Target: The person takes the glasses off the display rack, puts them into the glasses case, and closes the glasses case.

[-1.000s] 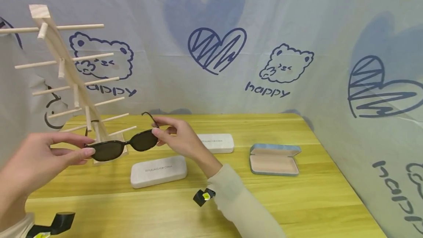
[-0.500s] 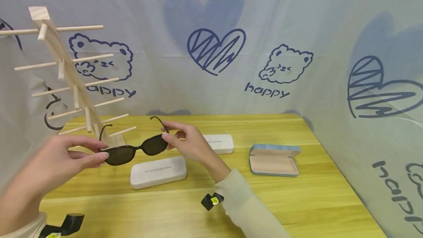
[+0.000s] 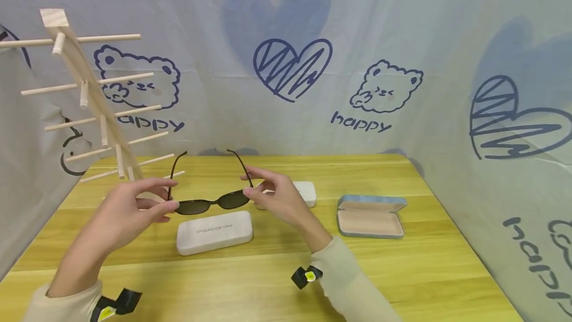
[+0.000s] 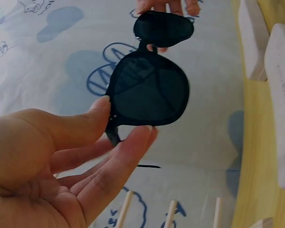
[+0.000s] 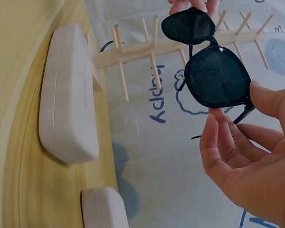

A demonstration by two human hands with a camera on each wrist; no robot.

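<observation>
- The left hand [image 3: 129, 207] is pinching the left end of the sunglasses [image 3: 210, 203] between thumb and fingertips, right at the hinge corner of the frame.
- The right hand [image 3: 277, 200] is pinching the opposite end the same way, thumb and fingers closed on the outer rim of the other lens.
- The sunglasses are hanging in the air between both hands, just above the closed white case [image 3: 214, 231] on the worktop [image 3: 402, 272], and apart from it.
- Their long axis is running left to right across the view; the dark lenses are facing the person and the two unfolded temples are pointing away, up toward the backdrop.
- They are looking light and stiff but easily smudged and thin at the hinges, so gripping the frame ends, off the lenses, seems the safe hold.
- An open blue case [image 3: 371, 215], a second white case [image 3: 306, 193] and a wooden peg rack [image 3: 89, 98] are standing nearby.
</observation>
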